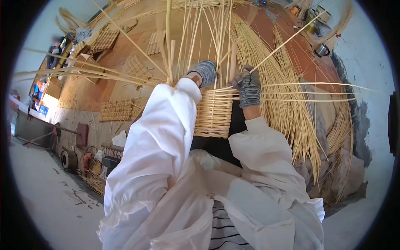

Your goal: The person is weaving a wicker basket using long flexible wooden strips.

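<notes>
A woven wicker panel point(213, 118) of pale rods lies in front of me over something black, with long upright stakes rising from its far edge and loose rods sticking out to both sides. My left hand point(204, 71), in a grey striped glove, is at the panel's far left edge among the stakes; its fingers are mostly hidden. My right hand point(249, 85), also in a grey glove, is closed at the panel's far right corner. A long pale wicker rod point(287, 43) runs from its fingers up to the right. A thicker peeled stick point(233, 60) stands beside that hand.
A large heap of loose wicker rods point(287, 112) spreads along the right. Finished woven panels point(116, 111) lie on the floor at the left, near metal tools and a round metal ring point(68, 159). A kettle point(321, 50) stands by the right wall.
</notes>
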Available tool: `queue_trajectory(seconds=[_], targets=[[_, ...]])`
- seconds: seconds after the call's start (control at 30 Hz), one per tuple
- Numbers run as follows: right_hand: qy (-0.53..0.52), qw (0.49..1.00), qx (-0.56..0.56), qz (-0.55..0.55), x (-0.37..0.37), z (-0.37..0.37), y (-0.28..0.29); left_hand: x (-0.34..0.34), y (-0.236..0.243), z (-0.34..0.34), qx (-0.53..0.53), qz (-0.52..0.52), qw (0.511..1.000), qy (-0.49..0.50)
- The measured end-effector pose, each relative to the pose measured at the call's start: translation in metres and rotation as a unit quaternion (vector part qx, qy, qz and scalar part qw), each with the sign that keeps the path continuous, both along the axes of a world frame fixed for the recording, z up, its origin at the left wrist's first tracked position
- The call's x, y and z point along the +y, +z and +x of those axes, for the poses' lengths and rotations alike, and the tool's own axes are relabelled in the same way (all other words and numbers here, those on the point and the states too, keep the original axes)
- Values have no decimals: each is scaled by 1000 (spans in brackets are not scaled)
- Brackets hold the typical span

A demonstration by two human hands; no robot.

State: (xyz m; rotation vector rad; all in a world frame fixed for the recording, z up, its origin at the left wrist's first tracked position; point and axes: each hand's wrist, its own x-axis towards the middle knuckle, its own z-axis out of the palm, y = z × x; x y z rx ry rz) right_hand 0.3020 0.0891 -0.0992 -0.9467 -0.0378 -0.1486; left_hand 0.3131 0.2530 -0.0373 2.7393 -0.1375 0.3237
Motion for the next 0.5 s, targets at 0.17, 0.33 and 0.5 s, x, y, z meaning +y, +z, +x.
queue_trajectory(seconds=[0.17,0.33,0.5], targets=[[-36,999,-21,7,-16,-19,-7,-3,3,-25,-33,-125,990,-52],[-43,977,-68,-196,-30,-5,16,-5,-41,-15,221,-10,972,-73],[-144,596,-215,-760,18,117,21,-27,-51,-17,180,-67,980,59]])
